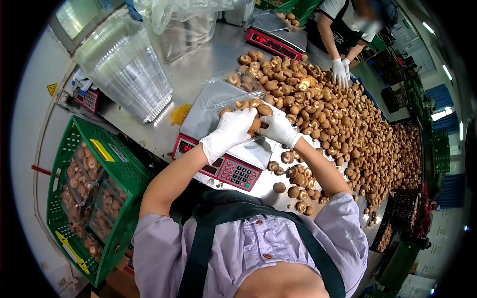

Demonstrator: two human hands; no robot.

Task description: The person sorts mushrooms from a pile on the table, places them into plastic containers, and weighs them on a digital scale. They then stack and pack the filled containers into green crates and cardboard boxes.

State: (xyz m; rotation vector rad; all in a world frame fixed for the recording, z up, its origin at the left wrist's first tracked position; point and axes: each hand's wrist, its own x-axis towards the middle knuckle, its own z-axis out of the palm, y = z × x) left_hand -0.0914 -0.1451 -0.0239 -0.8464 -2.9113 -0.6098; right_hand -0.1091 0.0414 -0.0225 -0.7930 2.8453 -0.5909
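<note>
My left hand [229, 133], in a white glove, is closed round brown mushrooms [254, 125] above a clear plastic tray on the red scale [239, 171]. Beside it my right hand [279, 128], gloved too, has its fingers against the same mushrooms. More mushrooms [243, 105] lie in the tray just past my fingers. A second clear tray [233, 79] with mushrooms is at the scale's far edge. To the right spreads a large heap of mushrooms [328, 116].
Stacked clear trays [130, 69] stand at the back left. A green crate [119, 166] with filled packs is at the lower left. Across the heap, a co-worker's gloved hands [341, 72] touch mushrooms. Another red scale [276, 45] stands at the back.
</note>
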